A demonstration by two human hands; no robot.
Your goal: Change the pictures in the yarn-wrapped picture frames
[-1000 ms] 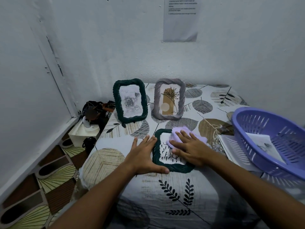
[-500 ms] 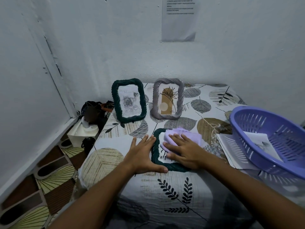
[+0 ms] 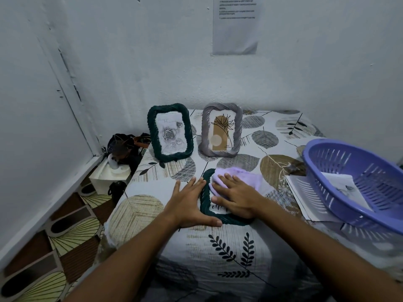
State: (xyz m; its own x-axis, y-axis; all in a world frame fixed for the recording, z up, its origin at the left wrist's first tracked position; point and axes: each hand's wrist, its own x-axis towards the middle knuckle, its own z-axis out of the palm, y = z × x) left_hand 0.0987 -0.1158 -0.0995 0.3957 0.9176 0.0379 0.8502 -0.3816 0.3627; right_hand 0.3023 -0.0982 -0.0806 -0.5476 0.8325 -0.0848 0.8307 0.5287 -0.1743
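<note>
We have the dark green frame [image 3: 206, 200] lying flat on the leaf-print bedcover [image 3: 229, 258], just in front of the 2 standing frames. Our left hand [image 3: 189, 205] lies flat beside it, fingers straight and slightly spread, thumb along its lower edge. Our right hand [image 3: 236, 196] presses a lilac cloth [image 3: 242, 175] onto the front of the frame, fingers straight and close together, gripping nothing.

The risk we see: the bedcover looks soft and yielding, so a hard press could flex the pane or slide the frame away from the bracing hand. The cloth's fluffy pile could also catch on the ribbed yarn winding and drag a strand loose.

The upright green frame [image 3: 170, 132] and grey frame [image 3: 222, 130] are rounded rectangles with twisted, rope-like wraps. The purple basket [image 3: 357, 186] is slotted hard plastic, holding loose paper prints [image 3: 342, 187]
</note>
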